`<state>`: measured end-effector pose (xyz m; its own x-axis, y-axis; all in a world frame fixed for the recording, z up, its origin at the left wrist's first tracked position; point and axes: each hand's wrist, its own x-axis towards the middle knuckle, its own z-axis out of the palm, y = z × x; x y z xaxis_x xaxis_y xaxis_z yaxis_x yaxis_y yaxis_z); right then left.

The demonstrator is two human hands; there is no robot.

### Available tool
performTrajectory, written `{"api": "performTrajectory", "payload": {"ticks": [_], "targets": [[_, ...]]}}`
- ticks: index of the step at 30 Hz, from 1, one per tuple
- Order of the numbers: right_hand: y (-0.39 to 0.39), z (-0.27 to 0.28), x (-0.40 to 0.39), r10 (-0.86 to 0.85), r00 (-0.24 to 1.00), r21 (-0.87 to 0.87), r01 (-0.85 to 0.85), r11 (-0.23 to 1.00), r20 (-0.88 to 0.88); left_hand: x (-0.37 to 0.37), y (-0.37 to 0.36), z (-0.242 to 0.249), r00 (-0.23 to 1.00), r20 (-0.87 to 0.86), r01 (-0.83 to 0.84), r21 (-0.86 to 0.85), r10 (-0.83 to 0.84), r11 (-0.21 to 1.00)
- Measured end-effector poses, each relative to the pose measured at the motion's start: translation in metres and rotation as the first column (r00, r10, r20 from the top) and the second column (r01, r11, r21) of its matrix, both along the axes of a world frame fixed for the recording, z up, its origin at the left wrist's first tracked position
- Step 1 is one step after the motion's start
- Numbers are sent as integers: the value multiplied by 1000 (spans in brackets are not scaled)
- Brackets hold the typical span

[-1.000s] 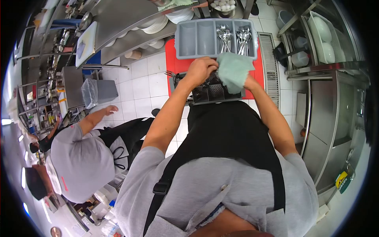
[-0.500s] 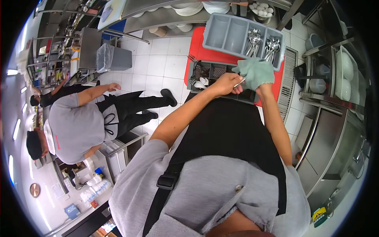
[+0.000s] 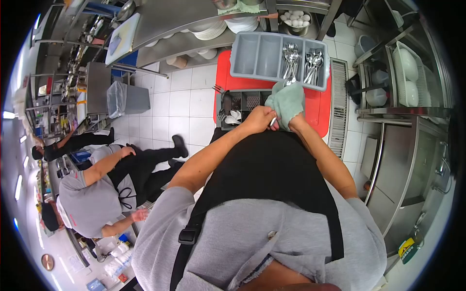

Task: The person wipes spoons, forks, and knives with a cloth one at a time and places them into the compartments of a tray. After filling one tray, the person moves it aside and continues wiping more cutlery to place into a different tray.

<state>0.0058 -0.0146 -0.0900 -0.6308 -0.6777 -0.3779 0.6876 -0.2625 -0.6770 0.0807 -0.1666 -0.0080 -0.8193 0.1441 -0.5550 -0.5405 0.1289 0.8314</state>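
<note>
Seen from above, a person in a grey shirt and black apron [image 3: 272, 165] works with both hands before a red desk [image 3: 318, 114]. The left hand [image 3: 264, 118] is closed, thumb and fingers pinching the near end of a metal utensil's handle [image 3: 273, 121]. The right hand [image 3: 294, 122] is closed on a green cloth [image 3: 286, 101], its fingers mostly hidden by the fabric. A shiny spoon bowl [image 3: 290, 81] shows past the cloth's far edge; it appears to belong to the same utensil, though the cloth hides the middle. The cloth seems to sit between the right fingers and the metal, while the left pinch likely steadies the piece.

Beyond the hands, on the far part of the desk, sits a light grey tray [image 3: 257, 76]. Its dividers run near to far, so the long cutlery [image 3: 290, 58] in the third compartment and the spoons [image 3: 313, 65] in the rightmost one lie lengthwise, apart from each other. Nearer, just left of the cloth, is a dark divided tray [image 3: 252, 91] with white spoons [image 3: 234, 117] at its near left and forks [image 3: 218, 88] poking over its far left corner. Both trays presumably stand close to keep everything within arm's reach.
</note>
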Motion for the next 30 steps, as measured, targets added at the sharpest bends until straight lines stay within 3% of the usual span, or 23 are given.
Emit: {"api": "performTrajectory", "payload": {"ticks": [1,2,5,7,8,9,11,12,15,18,20,22,24,27,29,30], "targets": [[0,-4,-2,107,994,-16,-107,994,-24,0,-2,-3,1000,31,-6,7,6,1000],[-5,42,-5,77,997,172,-72,983,-24,-4,-11,-3,990,-18,134,-193,-140,972],[3,61,-13,253,880,518,-10,855,-402,-22,-26,18,994,17,99,-491,-104,866],[19,60,2,174,873,368,7,930,-456,-34,-24,6,960,-270,-212,-525,75,824],[28,58,9,135,868,290,11,957,-477,-43,-24,-7,952,-289,-215,-379,106,900],[35,52,12,191,887,307,-59,950,-420,-52,-23,-19,943,-299,-215,-222,144,951],[51,32,17,301,905,326,-199,924,-301,-69,-21,-36,923,-358,-273,-350,141,896],[58,23,21,251,922,298,-161,941,-295,-76,-20,-44,911,-388,-304,-411,137,860],[73,15,20,-24,997,189,37,981,-69,-91,-10,-54,901,-340,-375,-298,269,878],[90,-47,-8,-282,959,208,274,939,8,-73,-7,-74,939,-331,-228,-377,99,898],[109,-99,-47,-281,948,395,317,862,-146,-58,-7,-83,970,-234,-134,-304,62,943],[107,-89,-86,-238,971,372,227,900,-16,-35,-6,-87,990,-101,-119,-188,101,975],[104,-92,-115,-231,973,431,219,875,-25,-10,-8,-97,986,-24,-164,-135,162,977],[99,-96,-110,-246,969,465,226,856,-17,16,-25,-109,965,-54,-263,-186,257,947],[103,-91,-91,-278,960,426,256,868,-11,22,-37,-116,920,-134,-390,-258,367,884],[106,-78,-78,-266,964,386,233,893,33,23,-41,-123,894,-260,-438,-338,365,833]]}}
